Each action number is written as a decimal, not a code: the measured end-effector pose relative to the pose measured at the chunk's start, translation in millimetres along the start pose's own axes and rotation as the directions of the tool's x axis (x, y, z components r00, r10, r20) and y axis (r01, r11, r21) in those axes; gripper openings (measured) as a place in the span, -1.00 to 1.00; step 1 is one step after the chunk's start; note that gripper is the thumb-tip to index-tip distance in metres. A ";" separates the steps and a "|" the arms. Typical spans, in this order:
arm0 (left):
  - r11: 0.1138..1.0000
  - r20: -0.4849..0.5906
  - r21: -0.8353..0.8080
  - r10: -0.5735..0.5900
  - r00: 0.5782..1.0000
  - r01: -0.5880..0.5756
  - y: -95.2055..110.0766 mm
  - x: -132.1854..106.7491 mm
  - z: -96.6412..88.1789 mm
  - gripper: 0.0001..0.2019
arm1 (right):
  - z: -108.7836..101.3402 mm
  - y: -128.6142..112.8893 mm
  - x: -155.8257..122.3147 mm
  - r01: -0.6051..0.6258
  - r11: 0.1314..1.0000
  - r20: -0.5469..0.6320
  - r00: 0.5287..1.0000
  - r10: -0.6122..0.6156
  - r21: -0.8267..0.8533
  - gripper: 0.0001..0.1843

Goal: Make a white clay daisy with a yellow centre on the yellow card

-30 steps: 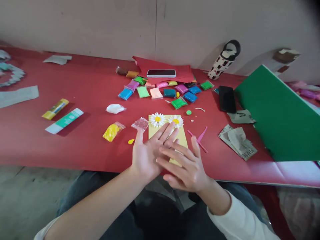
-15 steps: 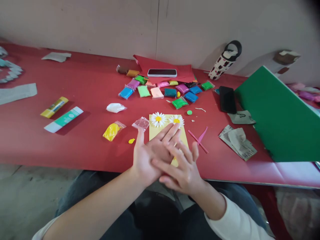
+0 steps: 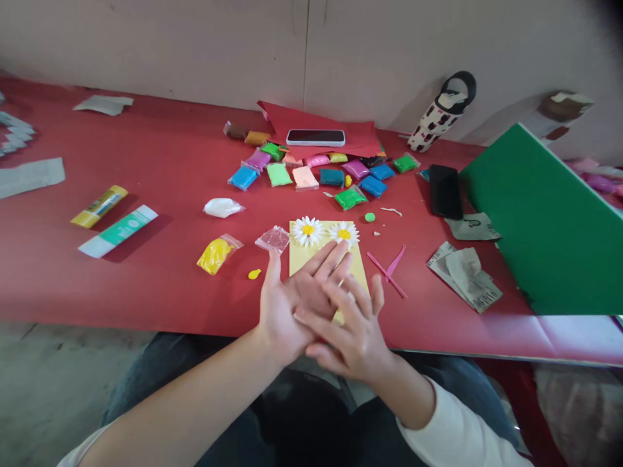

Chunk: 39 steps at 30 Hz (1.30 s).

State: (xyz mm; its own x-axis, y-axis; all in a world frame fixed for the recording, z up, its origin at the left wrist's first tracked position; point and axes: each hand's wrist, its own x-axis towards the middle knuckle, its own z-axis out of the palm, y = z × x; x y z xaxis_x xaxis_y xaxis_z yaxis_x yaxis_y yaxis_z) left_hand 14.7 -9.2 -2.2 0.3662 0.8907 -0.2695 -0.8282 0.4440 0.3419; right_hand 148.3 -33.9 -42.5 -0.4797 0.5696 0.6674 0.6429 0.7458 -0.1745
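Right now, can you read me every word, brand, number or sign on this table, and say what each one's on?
Nothing here reads clearly enough to quote.
Yellow tube: label print, too blurred to read.
Green-and-white tube: pale lettering on the green part, too small and blurred.
Printed paper on the right: dark characters near its lower edge, too blurred.
Paper slip by the black phone: a dark mark, unreadable.

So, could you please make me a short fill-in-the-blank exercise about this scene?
The left hand is open, its palm facing ____.
Both flowers on the card have white petals and ____ centres.
The white-edged phone lies on ____ paper.
The crossed tools right of the card are ____.
Missing words: up; yellow; red; pink.
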 end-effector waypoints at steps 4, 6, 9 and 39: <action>0.999 -0.002 0.031 -0.008 1.000 0.008 -0.8 -0.6 -0.6 -0.29 | -3.9 -5.0 1.2 -0.044 0.999 0.013 0.999 0.044 -0.002 -0.64; 0.999 0.002 0.033 -0.001 1.000 0.001 -1.2 -0.6 -1.9 -0.31 | -5.6 -7.1 1.6 -0.055 0.998 0.032 0.998 0.055 0.007 -0.63; 0.999 0.016 0.032 0.010 1.000 -0.010 -1.0 0.7 -3.7 -0.31 | -5.5 -10.2 2.0 -0.038 0.999 0.041 0.999 0.036 0.039 -0.60; -0.447 0.738 0.656 0.211 0.641 -0.608 32.5 4.4 -8.9 -0.89 | -21.7 18.7 15.6 -0.574 0.488 0.198 0.757 0.623 0.658 -0.83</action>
State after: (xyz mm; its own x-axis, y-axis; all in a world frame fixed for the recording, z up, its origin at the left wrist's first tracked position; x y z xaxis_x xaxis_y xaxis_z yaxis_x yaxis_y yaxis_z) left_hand -14.4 8.3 -0.3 0.3726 0.7370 0.5639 0.4254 -0.6757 0.6020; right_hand 165.7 -18.6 -19.7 -0.0810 0.9639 0.2535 0.1964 0.2648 -0.9441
